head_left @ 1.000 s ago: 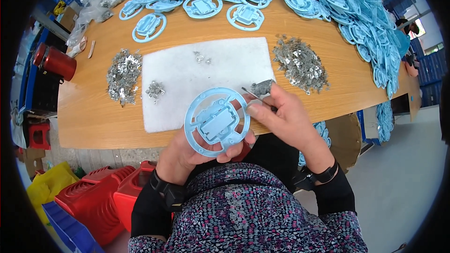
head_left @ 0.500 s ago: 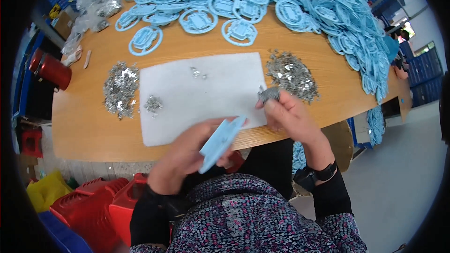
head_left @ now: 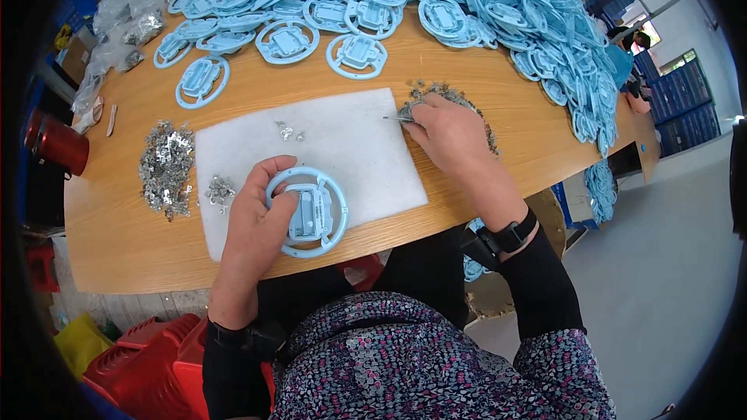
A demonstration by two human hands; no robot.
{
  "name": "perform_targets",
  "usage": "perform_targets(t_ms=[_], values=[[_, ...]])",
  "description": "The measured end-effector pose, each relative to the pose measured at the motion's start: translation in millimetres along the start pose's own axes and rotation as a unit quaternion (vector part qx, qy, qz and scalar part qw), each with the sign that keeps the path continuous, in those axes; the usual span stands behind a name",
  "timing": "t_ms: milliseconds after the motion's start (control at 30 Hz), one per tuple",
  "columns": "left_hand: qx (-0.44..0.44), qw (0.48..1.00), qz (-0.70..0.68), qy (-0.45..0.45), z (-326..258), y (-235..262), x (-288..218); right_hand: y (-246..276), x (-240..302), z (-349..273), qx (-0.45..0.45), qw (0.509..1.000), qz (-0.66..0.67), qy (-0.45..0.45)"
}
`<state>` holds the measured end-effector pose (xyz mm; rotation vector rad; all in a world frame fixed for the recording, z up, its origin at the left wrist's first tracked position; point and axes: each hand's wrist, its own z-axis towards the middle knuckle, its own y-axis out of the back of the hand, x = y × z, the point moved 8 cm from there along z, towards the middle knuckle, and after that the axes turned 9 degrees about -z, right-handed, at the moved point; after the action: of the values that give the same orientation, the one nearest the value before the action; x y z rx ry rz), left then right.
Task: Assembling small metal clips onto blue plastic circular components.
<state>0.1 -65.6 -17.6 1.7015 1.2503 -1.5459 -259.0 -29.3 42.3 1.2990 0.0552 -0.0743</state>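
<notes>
My left hand (head_left: 261,214) grips a light blue plastic steering wheel (head_left: 340,206) by its left side, thumb on the hub. The hub's boxy recess faces up, over the near edge of a white foam mat (head_left: 358,155). My right hand (head_left: 450,131) is closed at the right pile of small silvery metal pieces (head_left: 478,105). A thin pointed metal thing (head_left: 391,118) sticks out leftward from its fingertips; its kind is hard to make out, and the palm side is hidden. On the mat lie two small clusters of metal pieces, one at the left (head_left: 220,190), one farther back (head_left: 288,131).
A large heap of light blue wheels (head_left: 475,8) covers the table's far side and right. Another metal pile (head_left: 166,167) lies left of the mat. A red canister (head_left: 58,142), plastic bags (head_left: 136,12) and red stools (head_left: 148,362) are at the left. A person (head_left: 640,40) is far right.
My left hand has turned the wheel from edge-on to face-up and moved it left. My right hand has gone from the mat's near right side up to the right metal pile. The view has shifted.
</notes>
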Motion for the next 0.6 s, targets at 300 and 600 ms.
perform_targets(t_ms=[300,600], values=[[0.007,0.999,-0.033,0.004,-1.0,-3.2,-1.5,-12.0,-48.8,-3.0,0.104,0.980,0.067,-0.158],[0.001,0.999,-0.040,0.007,-1.4,-5.1,-0.1,-19.5,-44.4,-2.1,0.125,0.981,0.021,-0.149]])
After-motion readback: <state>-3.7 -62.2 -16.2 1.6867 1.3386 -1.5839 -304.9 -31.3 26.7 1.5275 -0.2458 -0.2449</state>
